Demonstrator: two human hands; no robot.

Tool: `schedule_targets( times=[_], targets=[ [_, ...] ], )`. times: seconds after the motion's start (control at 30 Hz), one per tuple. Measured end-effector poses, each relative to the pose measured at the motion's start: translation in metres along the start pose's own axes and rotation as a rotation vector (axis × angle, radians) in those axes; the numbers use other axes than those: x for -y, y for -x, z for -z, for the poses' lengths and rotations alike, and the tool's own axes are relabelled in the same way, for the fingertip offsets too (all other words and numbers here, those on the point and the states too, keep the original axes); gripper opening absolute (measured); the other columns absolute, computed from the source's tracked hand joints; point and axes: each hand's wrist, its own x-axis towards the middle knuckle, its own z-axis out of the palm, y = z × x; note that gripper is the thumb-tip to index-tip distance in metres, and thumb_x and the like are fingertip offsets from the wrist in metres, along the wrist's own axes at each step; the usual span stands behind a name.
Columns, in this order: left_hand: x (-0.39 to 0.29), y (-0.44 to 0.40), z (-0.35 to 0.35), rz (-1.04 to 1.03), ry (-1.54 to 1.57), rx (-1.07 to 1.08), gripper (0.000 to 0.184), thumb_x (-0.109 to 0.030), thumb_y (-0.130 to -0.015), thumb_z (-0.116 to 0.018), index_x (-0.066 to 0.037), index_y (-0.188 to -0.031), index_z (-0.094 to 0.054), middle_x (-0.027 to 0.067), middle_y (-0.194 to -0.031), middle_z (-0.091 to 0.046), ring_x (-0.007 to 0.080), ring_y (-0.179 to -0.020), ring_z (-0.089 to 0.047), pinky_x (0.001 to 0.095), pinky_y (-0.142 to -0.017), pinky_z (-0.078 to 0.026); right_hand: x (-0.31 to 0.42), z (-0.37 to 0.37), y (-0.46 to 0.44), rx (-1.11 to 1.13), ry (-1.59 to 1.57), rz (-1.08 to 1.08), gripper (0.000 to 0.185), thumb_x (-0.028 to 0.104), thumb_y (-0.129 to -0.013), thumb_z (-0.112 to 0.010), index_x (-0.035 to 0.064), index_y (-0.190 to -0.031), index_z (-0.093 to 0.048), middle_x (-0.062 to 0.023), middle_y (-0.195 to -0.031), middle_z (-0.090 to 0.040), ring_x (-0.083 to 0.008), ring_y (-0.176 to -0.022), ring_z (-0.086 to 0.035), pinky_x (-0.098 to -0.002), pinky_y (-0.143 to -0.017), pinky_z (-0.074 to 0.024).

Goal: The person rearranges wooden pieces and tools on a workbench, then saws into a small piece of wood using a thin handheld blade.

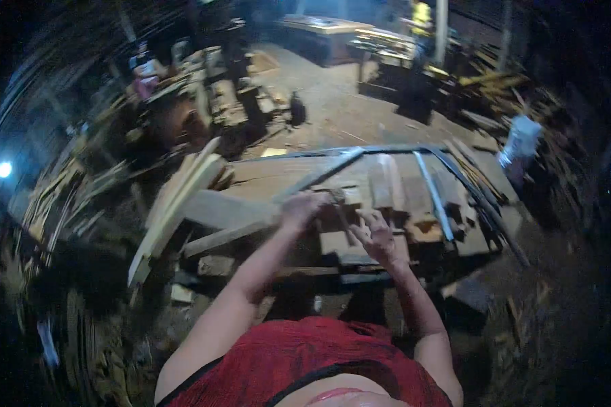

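Observation:
My left hand [307,207] is closed in a blurred fist above the wooden workbench [271,173]. A thin dark rod-like piece [341,216] slants down from beside its fingers; whether the fist grips that piece is unclear. Close by on the right is my right hand [375,237], its fingers bent and spread apart, near the lower end of the rod. I see nothing plainly held in it. Under and behind the hands lie short wood blocks [381,183]. A long grey wooden bar [322,173] runs diagonally behind the left hand.
Long pale boards [176,210] lean across the bench's left end. A light metal-like strip [433,195] and a dark curved bar [468,180] lie on the right. A whitish bag [521,141] stands beyond. Two people are farther off, one in a yellow top [421,19].

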Motion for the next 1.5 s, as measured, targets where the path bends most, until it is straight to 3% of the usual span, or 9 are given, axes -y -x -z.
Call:
schedule_targets(
  times=[0.1,0.3,0.6,0.97,1.2,1.27,1.33,1.37,1.5],
  targets=[
    [0.004,0.0,-0.006,0.088,-0.022,0.006,0.051,-0.057,-0.079,-0.045,-0.009,-0.085,-0.063,0.015,-0.077,-0.064,0.0294,-0.072,-0.064,0.0414,-0.063,-0.049,0.007,-0.045,-0.007,0.084,0.011,0.031,0.045,0.027,-0.081,-0.056,0.0054,-0.119,-0.044,-0.0197,-0.099,-0.053,-0.0352,-0.094,-0.051,-0.0413,-0.078,-0.0437],
    [0.001,0.0,0.003,0.108,-0.042,0.023,0.045,-0.052,-0.077,-0.048,-0.01,-0.083,-0.063,0.0117,-0.073,-0.064,0.0275,-0.072,-0.064,0.0405,-0.062,-0.049,0.021,-0.056,-0.012,0.107,-0.141,-0.159,0.045,0.006,-0.08,-0.052,0.0076,-0.122,-0.037,-0.0212,-0.111,-0.051,-0.037,-0.1,-0.053,-0.0411,-0.081,-0.0446],
    [0.001,0.002,0.012,0.124,0.176,0.028,0.045,-0.048,-0.078,-0.049,-0.006,-0.071,-0.061,0.0154,-0.073,-0.061,0.0308,-0.069,-0.06,0.0406,-0.063,-0.049,0.024,-0.07,-0.012,0.008,-0.12,-0.055,0.049,-0.002,-0.079,-0.046,0.0085,-0.126,-0.036,-0.0197,-0.111,-0.052,-0.0338,-0.097,-0.054,-0.038,-0.079,-0.0434],
    [0.003,0.0,0.02,-0.006,0.166,0.11,0.046,-0.053,-0.08,-0.047,-0.008,-0.074,-0.056,0.0152,-0.068,-0.058,0.0307,-0.065,-0.059,0.0427,-0.055,-0.046,0.019,-0.084,0.004,0.002,-0.139,-0.234,0.058,-0.004,-0.073,-0.044,0.0086,-0.129,-0.034,-0.0206,-0.116,-0.05,-0.0348,-0.098,-0.054,-0.0374,-0.08,-0.045],
    [0.012,0.004,-0.005,-0.025,0.234,-0.071,0.049,-0.055,-0.076,-0.053,-0.007,-0.068,-0.056,0.0148,-0.063,-0.058,0.0305,-0.059,-0.06,0.0424,-0.054,-0.048,0.023,-0.086,0.002,-0.035,0.046,-0.184,0.057,-0.003,-0.074,-0.046,0.0094,-0.129,-0.033,-0.0218,-0.093,-0.058,-0.0366,-0.08,-0.058,-0.0411,-0.068,-0.0456],
    [0.014,0.003,-0.011,-0.022,0.263,-0.09,0.05,-0.056,-0.074,-0.053,-0.008,-0.063,-0.057,0.014,-0.061,-0.058,0.0298,-0.059,-0.06,0.0417,-0.054,-0.048,0.018,-0.087,0.005,0.048,-0.049,-0.265,0.065,-0.005,-0.072,-0.047,0.0119,-0.132,-0.028,-0.0187,-0.122,-0.047,-0.0408,-0.1,-0.051,-0.0431,-0.077,-0.045],
    [0.01,0.002,-0.002,0.032,0.209,0.038,0.046,-0.053,-0.073,-0.055,-0.008,-0.074,-0.063,0.0148,-0.074,-0.06,0.0297,-0.071,-0.061,0.0401,-0.062,-0.048,0.018,-0.088,0.003,0.051,0.021,-0.238,0.064,-0.004,-0.073,-0.047,0.0104,-0.132,-0.027,-0.0227,-0.119,-0.047,-0.0423,-0.101,-0.049,-0.0448,-0.078,-0.0441],
    [0.011,0.003,-0.011,-0.012,0.172,-0.169,0.05,-0.059,-0.072,-0.054,-0.01,-0.064,-0.062,0.0129,-0.06,-0.058,0.0276,-0.058,-0.06,0.0391,-0.054,-0.047,0.02,-0.087,0.001,0.0,0.119,-0.106,0.065,-0.001,-0.073,-0.049,0.0117,-0.132,-0.026,-0.0248,-0.114,-0.049,-0.0427,-0.093,-0.053,-0.0463,-0.073,-0.0452],
    [0.004,0.008,0.01,0.007,0.074,-0.129,0.05,-0.059,-0.074,-0.051,-0.011,-0.069,-0.063,0.0117,-0.07,-0.062,0.0271,-0.065,-0.062,0.0399,-0.061,-0.047,0.017,-0.087,0.0,0.056,0.183,-0.175,0.067,0.004,-0.074,-0.051,0.0137,-0.134,-0.024,-0.0253,-0.108,-0.052,-0.0418,-0.08,-0.057,-0.0471,-0.065,-0.0458]
  ],
)
